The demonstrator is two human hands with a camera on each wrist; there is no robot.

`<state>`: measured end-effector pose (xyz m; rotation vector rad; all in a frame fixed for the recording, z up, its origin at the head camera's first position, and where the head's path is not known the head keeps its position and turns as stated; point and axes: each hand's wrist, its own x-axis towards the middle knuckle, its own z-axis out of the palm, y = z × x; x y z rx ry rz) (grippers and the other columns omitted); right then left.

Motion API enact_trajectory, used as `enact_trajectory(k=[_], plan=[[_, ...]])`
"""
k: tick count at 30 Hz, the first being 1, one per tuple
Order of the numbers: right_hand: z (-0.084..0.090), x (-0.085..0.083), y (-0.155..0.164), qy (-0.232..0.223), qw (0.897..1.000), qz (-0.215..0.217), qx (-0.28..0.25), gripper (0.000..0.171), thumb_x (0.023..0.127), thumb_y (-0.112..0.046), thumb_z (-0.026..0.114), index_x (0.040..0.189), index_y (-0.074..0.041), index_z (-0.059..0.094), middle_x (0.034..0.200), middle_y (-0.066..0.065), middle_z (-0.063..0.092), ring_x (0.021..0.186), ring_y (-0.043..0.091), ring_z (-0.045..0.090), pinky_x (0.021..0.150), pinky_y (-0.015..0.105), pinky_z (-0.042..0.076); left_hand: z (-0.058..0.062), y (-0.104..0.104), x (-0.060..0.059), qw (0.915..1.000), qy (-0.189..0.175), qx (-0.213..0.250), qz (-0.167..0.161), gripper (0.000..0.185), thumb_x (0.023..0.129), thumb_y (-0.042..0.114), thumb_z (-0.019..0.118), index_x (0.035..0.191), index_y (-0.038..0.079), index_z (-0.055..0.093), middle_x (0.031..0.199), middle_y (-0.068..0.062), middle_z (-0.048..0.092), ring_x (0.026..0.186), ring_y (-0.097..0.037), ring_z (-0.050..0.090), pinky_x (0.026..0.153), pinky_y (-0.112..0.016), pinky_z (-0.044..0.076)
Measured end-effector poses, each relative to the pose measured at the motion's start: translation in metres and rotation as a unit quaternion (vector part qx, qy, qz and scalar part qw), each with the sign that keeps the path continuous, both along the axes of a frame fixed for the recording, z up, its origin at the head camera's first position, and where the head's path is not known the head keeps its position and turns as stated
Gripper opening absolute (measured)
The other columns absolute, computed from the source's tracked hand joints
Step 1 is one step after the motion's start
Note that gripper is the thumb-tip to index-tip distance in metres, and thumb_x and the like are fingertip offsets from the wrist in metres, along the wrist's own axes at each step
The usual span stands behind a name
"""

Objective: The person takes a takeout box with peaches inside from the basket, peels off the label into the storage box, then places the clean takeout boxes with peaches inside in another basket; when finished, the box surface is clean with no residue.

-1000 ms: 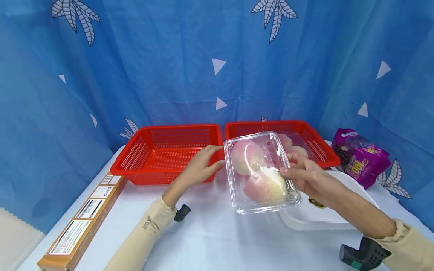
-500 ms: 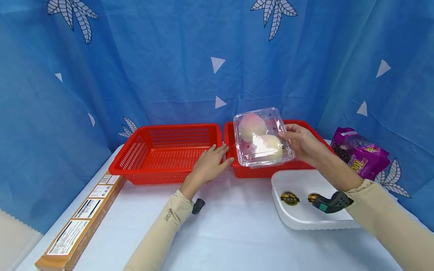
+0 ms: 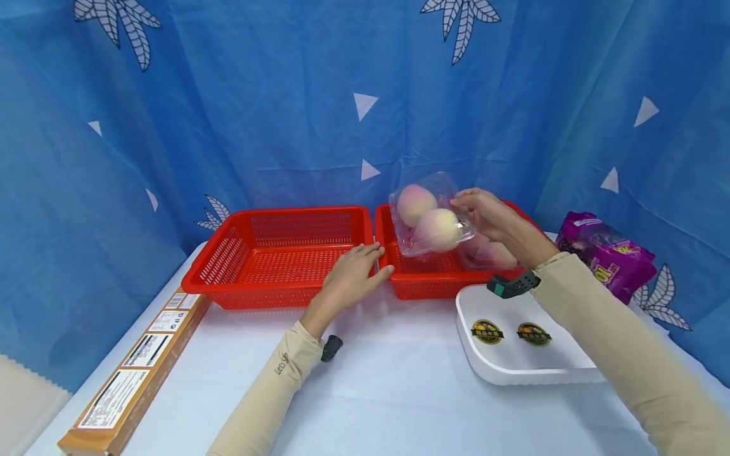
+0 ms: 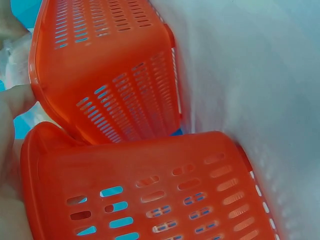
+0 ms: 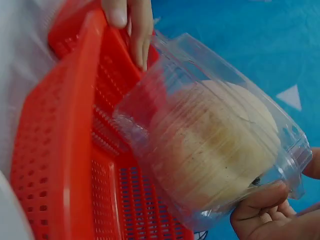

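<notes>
My right hand pinches the edge of a clear plastic box with two pink-and-yellow peaches inside. The box hangs tilted over the right red basket, apart from the basket floor. Under my right hand, more packed peaches lie in that basket. My left hand rests where the rims of the two baskets meet. In the left wrist view, its thumb touches the right basket's rim; straight fingers reach over the rim in the right wrist view.
The left red basket stands beside the right one. A white lidded container with two round stickers sits at the front right, a purple bag behind it. Along the left edge lies a long brown carton. A blue curtain hangs behind.
My right hand has carried the peach box away from me, over the right basket. My left hand has moved right, from beside the box onto the basket rims.
</notes>
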<state>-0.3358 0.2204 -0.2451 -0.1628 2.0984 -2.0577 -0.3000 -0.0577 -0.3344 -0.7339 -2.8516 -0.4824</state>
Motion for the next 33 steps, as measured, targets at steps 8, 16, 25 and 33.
enact_trajectory(k=[8,16,25,33], plan=[[-0.007,-0.03,-0.008,-0.013,1.0,0.009,0.027,0.039,0.096,-0.007,0.042,0.059,-0.017,0.051,0.065,-0.004,0.043,0.068,0.012,0.039,0.063,0.026,0.039,0.0,-0.001,0.0,1.0,0.004,-0.007,0.004,0.062,0.096,0.051,0.047,0.146,0.015,0.043,0.152,-0.005,0.037,0.14,-0.033,0.033,0.113,-0.052,0.025],[-0.01,-0.041,-0.013,-0.048,0.997,-0.002,0.061,0.025,0.095,-0.011,0.044,0.071,-0.013,0.051,0.074,0.0,0.043,0.07,0.013,0.042,0.058,0.024,0.042,0.0,-0.001,0.0,1.0,0.004,0.001,-0.005,0.062,0.096,0.051,0.046,0.145,0.013,0.043,0.152,-0.005,0.038,0.139,-0.034,0.033,0.112,-0.054,0.027],[-0.018,-0.038,-0.008,-0.13,0.978,-0.053,0.153,0.054,0.09,-0.024,0.057,0.134,-0.008,0.03,0.13,0.012,0.04,0.112,0.026,0.04,0.083,0.032,0.051,0.0,-0.002,0.001,1.0,0.0,0.001,-0.005,0.063,0.096,0.051,0.046,0.146,0.013,0.042,0.152,-0.006,0.036,0.139,-0.034,0.033,0.113,-0.053,0.025],[-0.031,-0.035,-0.01,-0.162,0.964,-0.084,0.193,0.05,0.087,-0.033,0.06,0.126,-0.009,0.038,0.12,0.011,0.047,0.104,0.027,0.046,0.08,0.035,0.053,0.0,-0.002,0.001,1.0,0.003,-0.002,-0.007,0.063,0.096,0.051,0.046,0.146,0.013,0.042,0.152,-0.006,0.036,0.14,-0.033,0.033,0.113,-0.053,0.025]])
